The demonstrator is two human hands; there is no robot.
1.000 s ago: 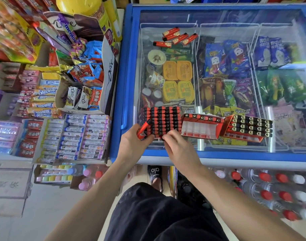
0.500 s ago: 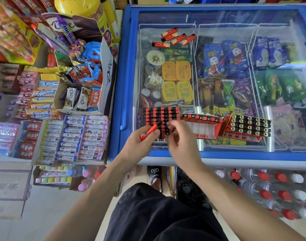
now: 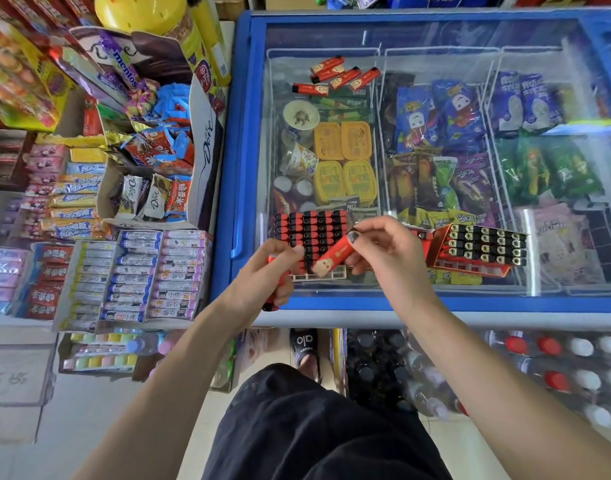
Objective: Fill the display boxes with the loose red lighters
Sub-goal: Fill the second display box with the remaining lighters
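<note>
your right hand pinches a red lighter by its black top, thumb and fingertips curled on it, the body slanting down and left so its pale printed end hangs over the near edge of the left display box. your left hand has its grip wrapped round a second red lighter, whose dark end pokes out below the palm; the thumb reaches toward the box's near rows. that box lies on the glass lid of the freezer and is packed with black-capped lighters. to its right sits a middle display box, mostly hidden behind your right hand, then a tilted right display box with gold-ringed caps. five loose lighters lie on the glass at the far end, well apart from the boxes.
</note>
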